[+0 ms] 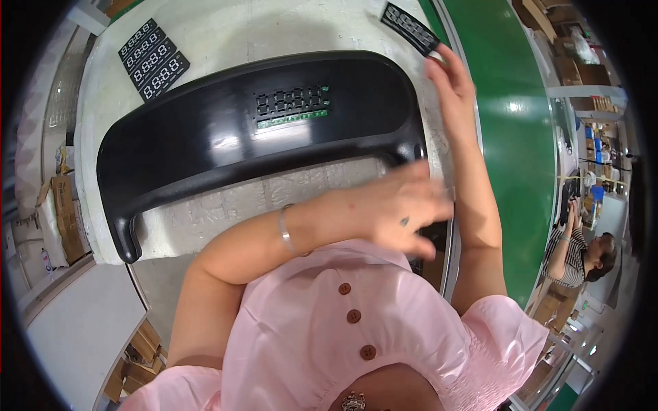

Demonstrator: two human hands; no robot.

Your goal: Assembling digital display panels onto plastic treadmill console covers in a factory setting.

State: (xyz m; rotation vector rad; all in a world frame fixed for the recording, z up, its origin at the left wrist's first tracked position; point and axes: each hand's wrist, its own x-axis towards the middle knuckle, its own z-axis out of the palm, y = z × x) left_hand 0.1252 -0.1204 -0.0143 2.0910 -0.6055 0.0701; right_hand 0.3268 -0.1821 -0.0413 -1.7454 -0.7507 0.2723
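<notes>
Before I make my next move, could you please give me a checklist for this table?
1. Right hand on the loose black overlay: ok, pinching one end.
2. Display board in the black housing uncovered: ok.
3. Loose overlay over the board: not ok, well apart.
4. Left hand clear of the board: ok.
5. Left hand empty: cannot tell, blurred.
6. Other overlays in view: ok, four.

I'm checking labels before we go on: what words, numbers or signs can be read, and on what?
I won't copy print; placement only.
Four black strips: white segmented digit shapes; smaller marks too small to read.
Single black strip in the right hand: similar white shapes, too indistinct to read.
Black curved panel: digit-shaped outlines, a green board showing.
Brown carton at left: any print too small to read.
</notes>
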